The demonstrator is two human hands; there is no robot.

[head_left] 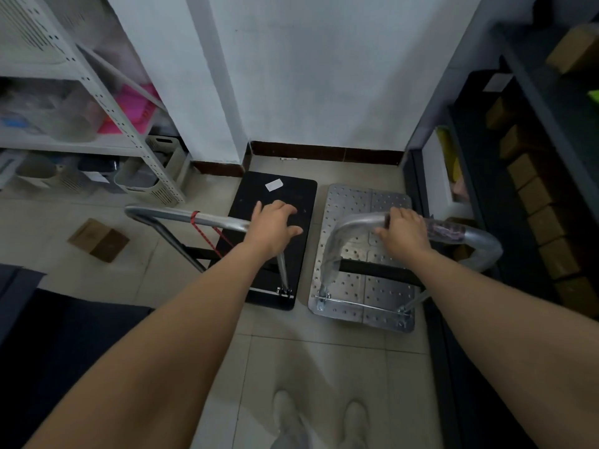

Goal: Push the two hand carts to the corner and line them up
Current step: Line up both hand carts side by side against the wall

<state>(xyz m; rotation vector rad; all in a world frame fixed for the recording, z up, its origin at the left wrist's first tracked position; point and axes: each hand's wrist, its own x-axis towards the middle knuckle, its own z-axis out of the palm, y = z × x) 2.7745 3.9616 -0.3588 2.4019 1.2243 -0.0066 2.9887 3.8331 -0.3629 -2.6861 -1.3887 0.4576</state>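
The black cart (pixel 291 192) is gripped by the left hand (pixel 274 223), its long axis toward the baseboard (pixel 324 152), nearly reaching it; the silver cart (pixel 353 202), gripped by the right hand (pixel 405 228), lies parallel, slightly farther from the baseboard; a further right-hand push is judged needed.

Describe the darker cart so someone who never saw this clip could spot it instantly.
Two flat carts stand side by side on the tiles below the white wall. The black cart is the one on the left, its handle held by the left hand. Unlike the perforated silver cart, its deck is plain black with a white label, and a red cord wraps its handle.
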